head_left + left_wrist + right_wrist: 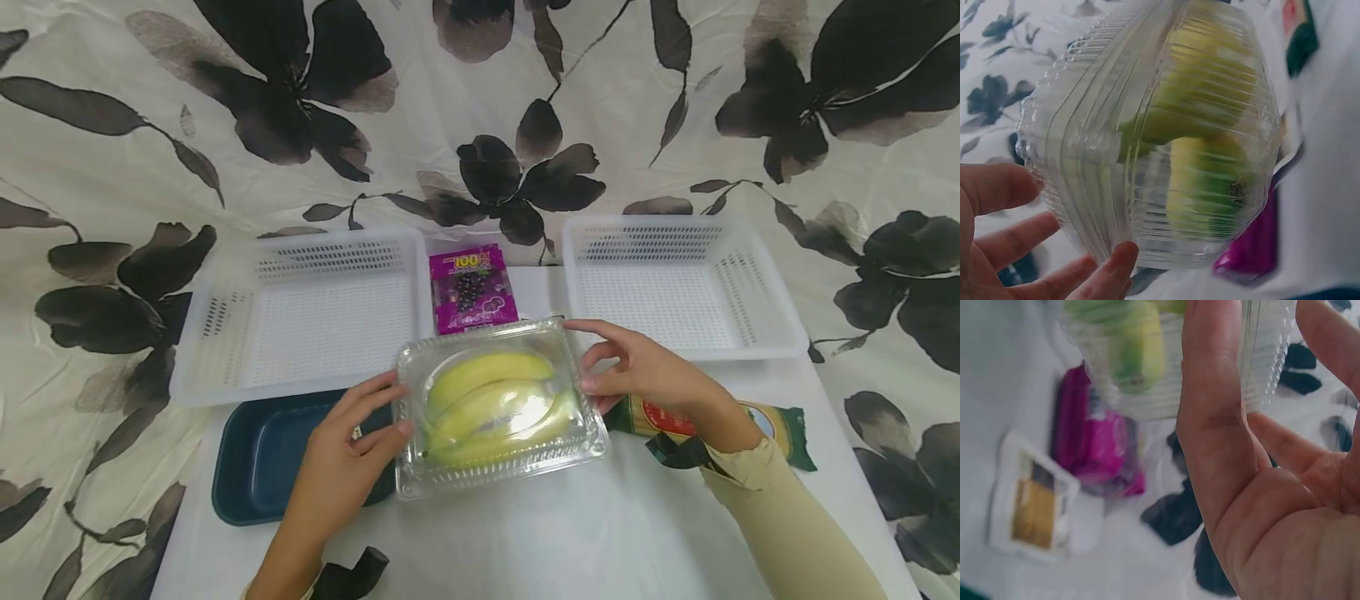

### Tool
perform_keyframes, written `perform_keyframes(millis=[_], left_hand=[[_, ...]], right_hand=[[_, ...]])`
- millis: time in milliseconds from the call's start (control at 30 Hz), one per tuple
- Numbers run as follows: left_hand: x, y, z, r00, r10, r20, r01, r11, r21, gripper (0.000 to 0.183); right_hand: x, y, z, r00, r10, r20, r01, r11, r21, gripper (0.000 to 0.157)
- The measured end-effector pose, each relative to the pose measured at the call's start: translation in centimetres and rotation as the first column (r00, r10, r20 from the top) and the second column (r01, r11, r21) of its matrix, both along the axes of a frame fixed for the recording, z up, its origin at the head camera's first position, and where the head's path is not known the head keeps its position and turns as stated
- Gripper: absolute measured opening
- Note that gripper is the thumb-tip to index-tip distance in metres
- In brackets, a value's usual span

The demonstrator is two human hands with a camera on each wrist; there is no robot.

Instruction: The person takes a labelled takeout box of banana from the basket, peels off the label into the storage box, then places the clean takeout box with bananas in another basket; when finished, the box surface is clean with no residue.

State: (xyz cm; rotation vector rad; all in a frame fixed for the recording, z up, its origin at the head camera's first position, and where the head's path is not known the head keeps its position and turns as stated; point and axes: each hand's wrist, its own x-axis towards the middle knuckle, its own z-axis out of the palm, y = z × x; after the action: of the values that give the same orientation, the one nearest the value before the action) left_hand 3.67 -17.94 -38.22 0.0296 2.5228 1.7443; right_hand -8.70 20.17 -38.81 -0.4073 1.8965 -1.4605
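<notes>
A clear plastic clamshell box [495, 477] with ribbed sides is held up over the front middle of the white table, tilted slightly. Inside it lie several yellow bananas [487, 400], greenish at their ends in the left wrist view. My left hand [345, 454] grips the left edge, thumb and fingers at the rim [1079, 206]. At the opposite edge, my right hand [645, 367] holds the box, its index finger stretched along the far corner and the thumb at the side. Just behind the box is a purple packet [472, 287] with a grape picture.
White mesh baskets stand at the back left [300, 333] and back right [652, 308]. A dark blue tray [255, 467] sits partly behind my left hand. Under my right forearm lies a green-and-yellow packet [787, 429]. The right wrist view shows a white-edged pack [1032, 506] with a golden-brown picture.
</notes>
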Motion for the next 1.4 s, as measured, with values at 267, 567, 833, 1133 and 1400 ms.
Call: perform_keyframes(millis=[267,567,833,1133,1400], left_hand=[[-2.3,-3.6,2.5,0.986,0.145,-0.082,-0.149,0.987,-0.056,0.052],[-5.7,-9.2,3.5,0.958,0.286,-0.035,-0.287,0.935,-0.207,0.052],[-9.2,-14.0,4.1,0.958,0.263,0.112,-0.224,0.934,-0.279,0.063],[-12.3,-18.6,2.6,0.952,0.154,0.265,-0.081,0.960,-0.267,0.076],[-13.8,-21.9,0.0,0.934,0.074,0.351,0.010,0.972,-0.234,0.081]], right_hand=[[-2.0,-5.6,1.8,0.996,-0.076,-0.050,0.073,0.996,-0.051,0.075],[-3.9,-12.4,1.9,0.981,-0.153,-0.117,0.137,0.981,-0.135,0.068],[-6.0,-18.0,1.8,0.976,-0.136,-0.171,0.127,0.990,-0.066,0.078],[-8.2,-23.4,0.4,0.935,-0.069,-0.347,0.123,0.983,0.136,0.081],[-8.4,-26.5,-1.3,0.888,-0.045,-0.457,0.138,0.975,0.173,0.074]])
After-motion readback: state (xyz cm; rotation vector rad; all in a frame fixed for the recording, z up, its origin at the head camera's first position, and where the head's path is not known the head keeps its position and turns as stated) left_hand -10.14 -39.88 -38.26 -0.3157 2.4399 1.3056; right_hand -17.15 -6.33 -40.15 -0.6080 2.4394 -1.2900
